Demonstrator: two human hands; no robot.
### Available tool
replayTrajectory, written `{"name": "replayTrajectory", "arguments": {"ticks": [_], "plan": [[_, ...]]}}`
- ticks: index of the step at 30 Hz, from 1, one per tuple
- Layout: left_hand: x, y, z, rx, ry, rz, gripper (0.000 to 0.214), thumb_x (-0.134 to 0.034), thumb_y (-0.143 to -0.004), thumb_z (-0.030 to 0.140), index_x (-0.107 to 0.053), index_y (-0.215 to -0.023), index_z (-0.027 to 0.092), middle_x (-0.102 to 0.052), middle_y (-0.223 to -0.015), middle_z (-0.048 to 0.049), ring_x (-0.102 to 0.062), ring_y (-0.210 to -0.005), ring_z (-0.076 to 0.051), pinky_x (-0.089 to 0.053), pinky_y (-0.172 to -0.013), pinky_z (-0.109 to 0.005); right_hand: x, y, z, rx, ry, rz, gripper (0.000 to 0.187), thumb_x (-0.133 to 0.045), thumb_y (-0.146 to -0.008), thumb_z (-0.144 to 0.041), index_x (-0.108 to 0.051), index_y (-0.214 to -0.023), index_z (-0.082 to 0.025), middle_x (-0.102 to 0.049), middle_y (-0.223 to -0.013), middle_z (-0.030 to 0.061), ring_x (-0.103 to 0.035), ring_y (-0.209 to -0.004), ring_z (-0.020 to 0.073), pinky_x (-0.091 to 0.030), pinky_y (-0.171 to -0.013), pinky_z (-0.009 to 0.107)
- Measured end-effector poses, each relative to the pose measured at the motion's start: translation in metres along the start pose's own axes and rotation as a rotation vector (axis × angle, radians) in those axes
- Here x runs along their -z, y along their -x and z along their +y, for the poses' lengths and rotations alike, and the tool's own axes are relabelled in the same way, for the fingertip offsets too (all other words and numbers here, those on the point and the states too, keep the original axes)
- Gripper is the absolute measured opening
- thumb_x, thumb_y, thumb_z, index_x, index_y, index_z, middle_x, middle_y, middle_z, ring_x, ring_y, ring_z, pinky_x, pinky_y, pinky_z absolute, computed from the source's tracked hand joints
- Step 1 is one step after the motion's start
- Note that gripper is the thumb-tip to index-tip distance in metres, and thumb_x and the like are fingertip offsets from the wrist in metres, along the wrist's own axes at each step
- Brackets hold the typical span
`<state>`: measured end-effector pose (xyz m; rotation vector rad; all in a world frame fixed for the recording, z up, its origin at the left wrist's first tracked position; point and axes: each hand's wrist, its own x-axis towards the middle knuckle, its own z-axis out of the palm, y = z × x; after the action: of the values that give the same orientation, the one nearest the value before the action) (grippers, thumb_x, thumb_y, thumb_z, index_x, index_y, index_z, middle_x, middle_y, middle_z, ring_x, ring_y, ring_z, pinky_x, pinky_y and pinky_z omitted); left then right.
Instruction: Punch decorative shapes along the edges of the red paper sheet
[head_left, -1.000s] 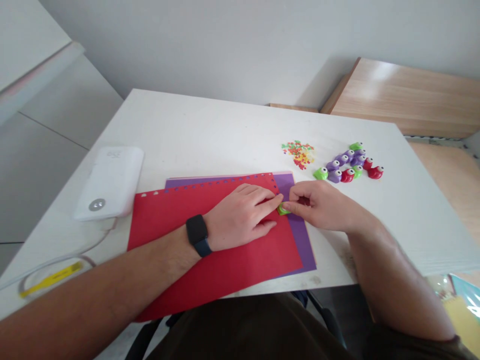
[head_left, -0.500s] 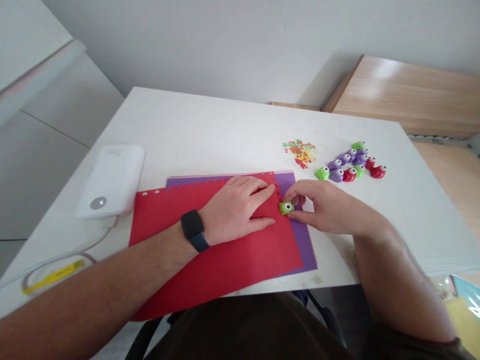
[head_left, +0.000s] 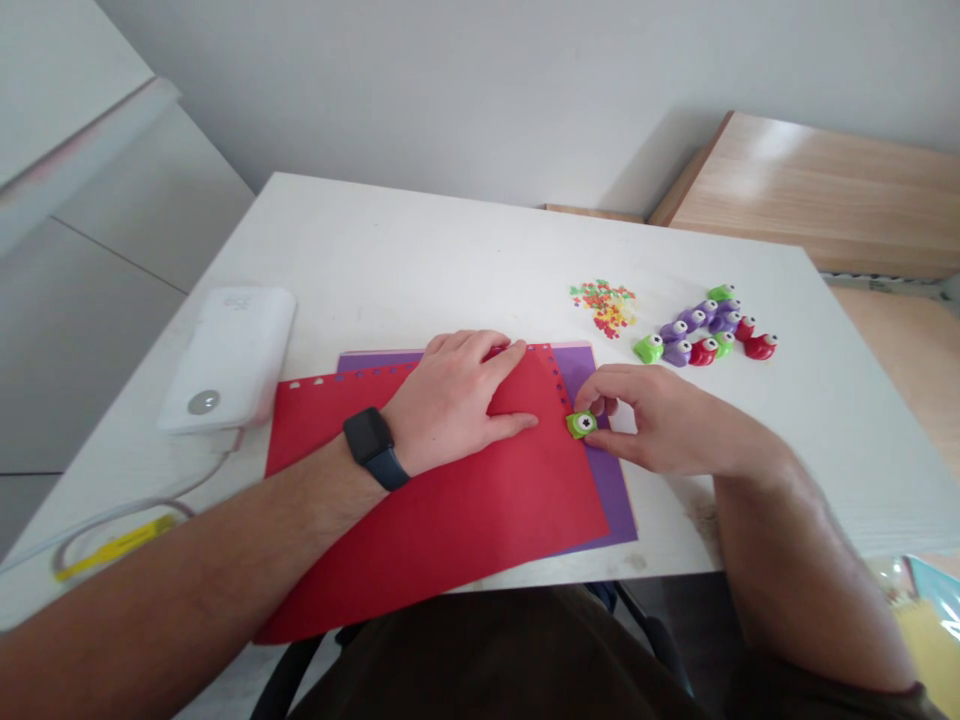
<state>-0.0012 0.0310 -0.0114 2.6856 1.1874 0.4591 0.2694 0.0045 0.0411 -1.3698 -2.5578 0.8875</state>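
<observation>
The left hand [head_left: 450,395] is lying flat on a red paper sheet [head_left: 450,520], its fingers [head_left: 510,355] spread a bit and pressing down near the sheet's top right corner. There's a black smartwatch [head_left: 371,447] on that wrist. Over on the other side, the right hand [head_left: 664,425] has its fingers [head_left: 611,378] clamped around a small green craft punch [head_left: 581,424], which sits right at the red sheet's right edge, on top of the purple paper sheet [head_left: 604,470] underneath. A line of tiny punched shapes runs along the red sheet's top and right edges, with purple showing through them.

Just up and to the right, a little heap of colourful paper cut-outs [head_left: 604,307] lies on the white bench [head_left: 390,240], right beside a cluster of green, purple and red craft punches [head_left: 705,330]. Off to the left there's a white rounded device [head_left: 225,360] with a white cable [head_left: 127,510] and a yellow tag [head_left: 116,548].
</observation>
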Motion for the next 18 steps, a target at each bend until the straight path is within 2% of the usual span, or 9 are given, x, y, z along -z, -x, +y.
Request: {"name": "replayTrajectory", "arguments": {"ticks": [5, 11, 14, 18], "plan": [[-0.0010, -0.0005, -0.0018, -0.002, 0.051, 0.007, 0.072, -0.073, -0.090, 0.059, -0.058, -0.145, 0.015, -0.062, -0.137, -0.0170, -0.058, -0.127, -0.036, -0.045, -0.112, -0.055, 0.0005, 0.0001, 0.0001, -0.015, 0.007, 0.001, 0.016, -0.073, -0.084, -0.018, -0.072, -0.100, -0.022, -0.073, -0.090, 0.0011, -0.064, -0.078, 0.0162, -0.049, -0.074, 0.029], [-0.0002, -0.0014, -0.0031, 0.027, 0.116, 0.022, 0.070, -0.077, -0.086, 0.059, -0.061, -0.141, 0.019, -0.062, -0.135, -0.0148, -0.059, -0.123, -0.035, -0.047, -0.110, -0.054, -0.0015, -0.0009, 0.0040, -0.035, 0.015, 0.062, 0.017, -0.072, -0.084, -0.020, -0.072, -0.101, -0.022, -0.072, -0.089, 0.0021, -0.065, -0.077, 0.0172, -0.049, -0.072, 0.029], [0.0006, -0.0023, -0.0034, 0.034, 0.128, 0.022, 0.059, -0.078, -0.087, 0.056, -0.066, -0.130, 0.018, -0.063, -0.130, -0.0142, -0.059, -0.119, -0.034, -0.047, -0.109, -0.053, -0.0023, -0.0016, 0.0041, -0.038, 0.015, 0.079, 0.017, -0.070, -0.086, -0.022, -0.072, -0.103, -0.022, -0.073, -0.091, 0.0029, -0.066, -0.079, 0.0179, -0.049, -0.073, 0.030], [0.0002, -0.0035, -0.0059, 0.051, 0.153, 0.024, 0.038, -0.078, -0.088, 0.052, -0.071, -0.104, 0.019, -0.065, -0.120, -0.0118, -0.060, -0.113, -0.031, -0.048, -0.105, -0.050, -0.0026, -0.0029, 0.0042, -0.048, 0.017, 0.086, 0.019, -0.070, -0.088, -0.023, -0.072, -0.106, -0.021, -0.073, -0.093, 0.0041, -0.067, -0.082, 0.0194, -0.050, -0.076, 0.032]]}}
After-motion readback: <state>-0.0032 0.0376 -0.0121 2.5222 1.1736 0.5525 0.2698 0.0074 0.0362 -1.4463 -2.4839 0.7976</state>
